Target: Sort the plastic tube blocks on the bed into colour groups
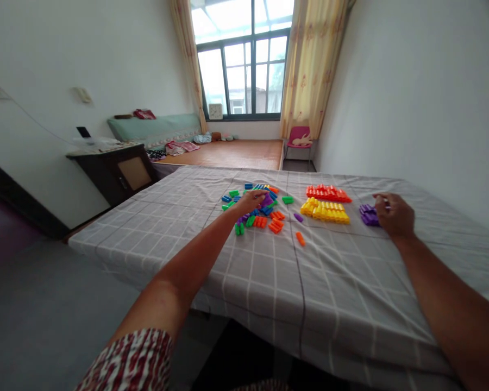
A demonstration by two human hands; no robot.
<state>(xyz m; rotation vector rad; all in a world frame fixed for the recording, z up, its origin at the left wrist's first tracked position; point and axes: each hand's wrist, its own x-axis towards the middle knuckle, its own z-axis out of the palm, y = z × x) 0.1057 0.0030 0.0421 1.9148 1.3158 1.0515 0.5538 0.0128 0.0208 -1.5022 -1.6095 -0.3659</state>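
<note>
In the head view, a grey checked cloth (146,228) is being spread beneath coloured blocks; at the far side, a window (240,76) is being framed by curtains (312,60). Left of the yellow rows (326,210), the mixed pile (261,221) is being touched by the left hand (251,201), half-curled, a purple block (266,201) showing at its fingertips. At right, purple blocks (368,215) are being neared by the right hand (394,215), loosely bent; neither grip is being shown clearly.
</note>
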